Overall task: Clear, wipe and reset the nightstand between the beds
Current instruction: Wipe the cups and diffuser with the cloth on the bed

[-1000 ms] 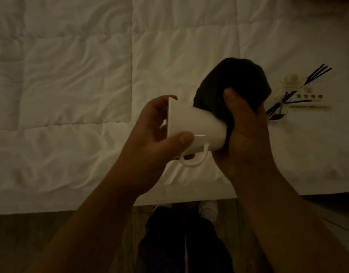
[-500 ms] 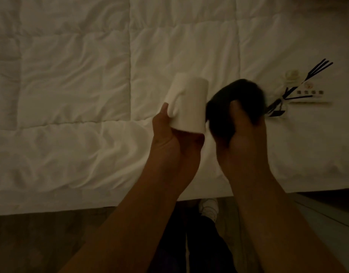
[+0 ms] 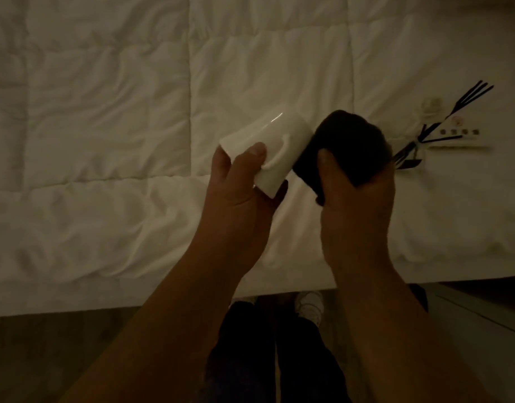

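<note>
**Mug and cloth held above the bed**

The white mug (image 3: 275, 154) is held in the air over the white quilted bed (image 3: 105, 141), tilted on its side. The left hand (image 3: 238, 199) grips it from below, thumb curled over the side near the handle and fingers wrapped under the body. Just to the right of the mug, touching its end, is a bunched dark cloth (image 3: 352, 146), which the right hand (image 3: 358, 205) clutches with thumb and fingers curled round it. Which end of the mug meets the cloth cannot be told in the dim light.

Further right of the mug, lying on the bed, are a small pale bottle (image 3: 432, 107) with black reed sticks (image 3: 454, 112) and a white card (image 3: 458, 138) with small print. Below the mug, past the bed's edge, the person's dark trousers (image 3: 250, 344) and a white shoe (image 3: 310, 305) stand on the wooden floor (image 3: 61, 353).
</note>
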{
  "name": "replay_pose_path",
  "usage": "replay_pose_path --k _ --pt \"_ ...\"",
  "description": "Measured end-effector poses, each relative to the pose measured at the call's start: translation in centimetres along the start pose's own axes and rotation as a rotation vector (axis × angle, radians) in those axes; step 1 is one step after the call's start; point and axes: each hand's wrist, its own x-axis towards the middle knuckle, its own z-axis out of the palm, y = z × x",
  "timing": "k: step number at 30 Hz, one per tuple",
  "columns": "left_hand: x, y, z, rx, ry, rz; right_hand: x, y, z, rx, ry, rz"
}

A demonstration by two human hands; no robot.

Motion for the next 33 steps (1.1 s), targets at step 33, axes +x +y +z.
replay_pose_path --k 33 --pt "0.9 0.1 -5.2 1.241 -0.441 0.397 2.6 -1.2 -1.4 -0.416 -0.838 0.144"
